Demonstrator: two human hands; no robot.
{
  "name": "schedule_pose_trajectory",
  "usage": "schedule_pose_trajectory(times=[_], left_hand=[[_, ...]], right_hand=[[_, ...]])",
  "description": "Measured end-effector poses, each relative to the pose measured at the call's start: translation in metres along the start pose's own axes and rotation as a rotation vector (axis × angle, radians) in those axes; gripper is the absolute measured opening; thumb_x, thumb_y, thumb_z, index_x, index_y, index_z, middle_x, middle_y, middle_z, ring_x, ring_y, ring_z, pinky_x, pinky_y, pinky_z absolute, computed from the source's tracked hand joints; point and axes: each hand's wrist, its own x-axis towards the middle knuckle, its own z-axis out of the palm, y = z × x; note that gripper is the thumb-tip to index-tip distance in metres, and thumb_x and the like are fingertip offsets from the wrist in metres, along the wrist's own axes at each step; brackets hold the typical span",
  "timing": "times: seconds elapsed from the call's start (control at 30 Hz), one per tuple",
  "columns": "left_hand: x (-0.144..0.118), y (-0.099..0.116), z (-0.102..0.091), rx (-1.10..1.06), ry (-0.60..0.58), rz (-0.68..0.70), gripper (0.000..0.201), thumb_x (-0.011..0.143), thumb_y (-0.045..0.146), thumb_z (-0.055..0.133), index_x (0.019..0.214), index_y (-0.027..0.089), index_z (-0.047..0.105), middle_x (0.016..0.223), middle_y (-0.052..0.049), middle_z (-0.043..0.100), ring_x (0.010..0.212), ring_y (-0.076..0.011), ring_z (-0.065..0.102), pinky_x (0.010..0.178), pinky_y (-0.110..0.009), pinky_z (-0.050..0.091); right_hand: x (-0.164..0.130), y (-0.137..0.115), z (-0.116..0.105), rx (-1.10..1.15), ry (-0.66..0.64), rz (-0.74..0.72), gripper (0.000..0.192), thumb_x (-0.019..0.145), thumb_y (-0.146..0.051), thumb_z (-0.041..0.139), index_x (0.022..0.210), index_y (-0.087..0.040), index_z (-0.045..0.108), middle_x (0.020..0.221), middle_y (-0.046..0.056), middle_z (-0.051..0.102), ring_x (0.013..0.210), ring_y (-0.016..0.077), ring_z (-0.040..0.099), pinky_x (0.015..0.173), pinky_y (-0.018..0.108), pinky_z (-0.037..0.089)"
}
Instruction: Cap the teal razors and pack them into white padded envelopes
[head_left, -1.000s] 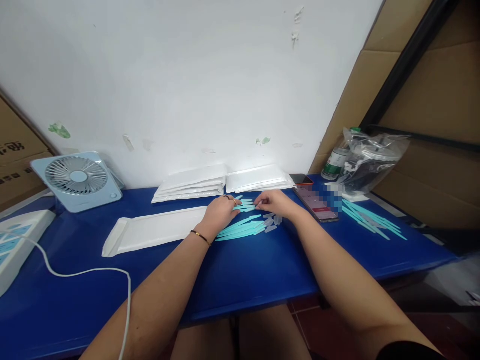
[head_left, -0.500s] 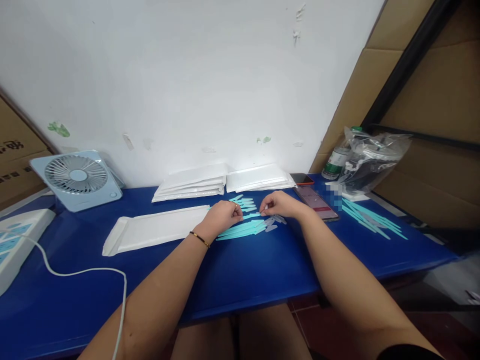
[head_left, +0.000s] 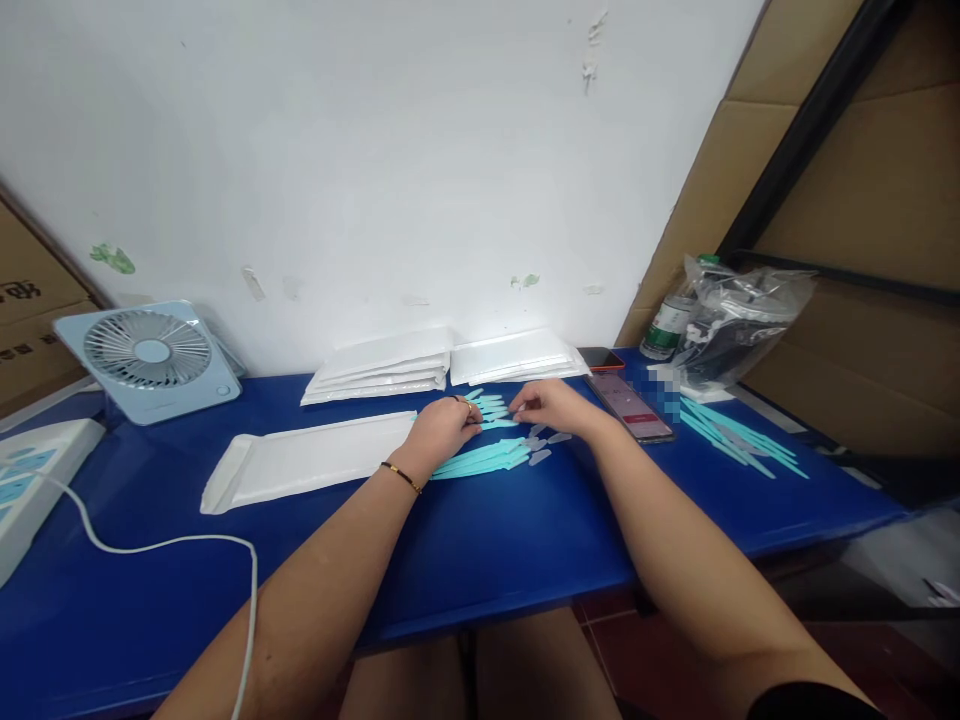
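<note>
My left hand (head_left: 448, 425) is closed, its fingertips pinched at the left end of a slim teal stick (head_left: 498, 424) shaped like an eyebrow razor. My right hand (head_left: 553, 405) has thumb and fingers pressed together just right of the stick; what they hold, if anything, is too small to tell. Several more teal razor-like sticks (head_left: 491, 402) lie fanned behind the fingertips. Closer to me rests a bundle of teal sticks (head_left: 484, 459). Small translucent caps (head_left: 540, 457) are scattered below my right hand.
A white padded mailer (head_left: 315, 455) lies left of my hands. Stacked mailers (head_left: 379, 365) and a second stack (head_left: 517, 355) stand against the wall. Rightward are a phone (head_left: 628, 405), more teal sticks (head_left: 739, 435), a bottle (head_left: 667, 325) and a clear bag (head_left: 742, 320). A fan (head_left: 150, 355) and cable (head_left: 180, 540) are left.
Both hands have shifted slightly back toward the wall and left. The stick between them has moved from just above the front bundle to beside the fanned sticks.
</note>
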Motion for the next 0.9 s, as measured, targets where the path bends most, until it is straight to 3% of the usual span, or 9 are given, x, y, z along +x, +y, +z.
schedule_pose_trajectory(times=[0.1,0.23,0.3,0.5,0.67,0.9], left_hand=[[-0.007,0.004,-0.009,-0.069,0.004,0.002,0.021,0.079,0.035,0.058,0.089,0.02,0.068,0.091,-0.003,0.066,0.082,-0.0169,0.061,0.066,-0.024,0.043],[-0.014,0.009,-0.015,-0.182,-0.199,0.016,0.02,0.074,0.039,0.061,0.079,0.021,0.068,0.078,-0.001,0.066,0.071,-0.0147,0.06,0.056,-0.022,0.04],[-0.015,0.009,-0.014,-0.197,-0.233,-0.023,0.017,0.074,0.036,0.059,0.075,0.02,0.068,0.077,-0.001,0.067,0.069,-0.0143,0.06,0.053,-0.022,0.039],[-0.015,0.006,-0.009,-0.156,-0.187,-0.13,0.024,0.078,0.04,0.053,0.072,0.02,0.066,0.076,-0.002,0.068,0.067,-0.0156,0.059,0.05,-0.023,0.035],[-0.017,0.007,-0.012,-0.154,-0.211,-0.082,0.022,0.074,0.042,0.058,0.076,0.021,0.066,0.077,-0.001,0.068,0.069,-0.0156,0.06,0.051,-0.022,0.036],[-0.013,0.004,-0.01,-0.083,-0.127,-0.047,0.019,0.08,0.034,0.053,0.073,0.021,0.065,0.074,-0.002,0.068,0.067,-0.0156,0.059,0.053,-0.023,0.036]], right_hand=[[-0.011,0.003,-0.02,0.048,-0.008,0.038,0.019,0.073,-0.027,0.063,0.086,-0.017,0.073,0.081,0.004,0.07,0.071,0.0149,0.061,0.064,0.024,0.046],[-0.017,0.006,-0.027,-0.035,-0.18,0.098,0.022,0.063,-0.029,0.072,0.082,-0.019,0.073,0.076,0.002,0.069,0.067,0.0141,0.059,0.059,0.022,0.043],[-0.014,0.007,-0.022,-0.059,-0.221,0.107,0.019,0.062,-0.028,0.072,0.078,-0.019,0.072,0.073,0.001,0.068,0.065,0.0136,0.058,0.058,0.022,0.042],[-0.008,0.009,-0.013,-0.054,-0.182,0.12,0.016,0.07,-0.027,0.062,0.079,-0.018,0.072,0.072,0.002,0.069,0.061,0.0126,0.056,0.054,0.022,0.04],[-0.008,0.008,-0.011,-0.071,-0.136,0.094,0.015,0.069,-0.023,0.061,0.076,-0.017,0.072,0.072,0.003,0.07,0.061,0.0127,0.057,0.056,0.022,0.041],[-0.007,0.005,-0.007,-0.049,-0.13,0.079,0.015,0.064,-0.018,0.062,0.075,-0.016,0.072,0.067,0.001,0.067,0.057,0.0117,0.056,0.053,0.02,0.041]])
